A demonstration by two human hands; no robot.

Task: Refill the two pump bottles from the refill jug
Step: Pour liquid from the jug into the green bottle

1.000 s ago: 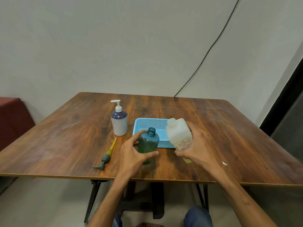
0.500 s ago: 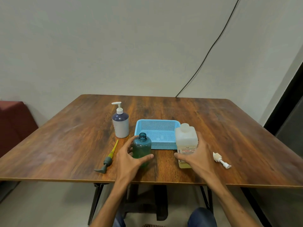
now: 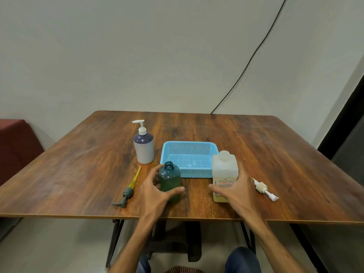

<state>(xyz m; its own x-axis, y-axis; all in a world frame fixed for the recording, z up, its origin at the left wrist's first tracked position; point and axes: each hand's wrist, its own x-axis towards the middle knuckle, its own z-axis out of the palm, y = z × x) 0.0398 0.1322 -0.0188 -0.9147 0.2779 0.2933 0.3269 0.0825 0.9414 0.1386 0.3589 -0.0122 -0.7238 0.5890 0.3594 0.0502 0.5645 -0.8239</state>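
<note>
Left hand (image 3: 155, 194) curled round the open green bottle (image 3: 169, 179), right hand (image 3: 237, 192) gripping the refill jug (image 3: 224, 168), the person should pour slowly into that narrow neck.

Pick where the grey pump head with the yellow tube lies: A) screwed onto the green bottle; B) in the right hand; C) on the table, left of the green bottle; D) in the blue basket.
C: the grey pump head lies flat on the table, left of the green bottle in the left hand's grip.
</note>
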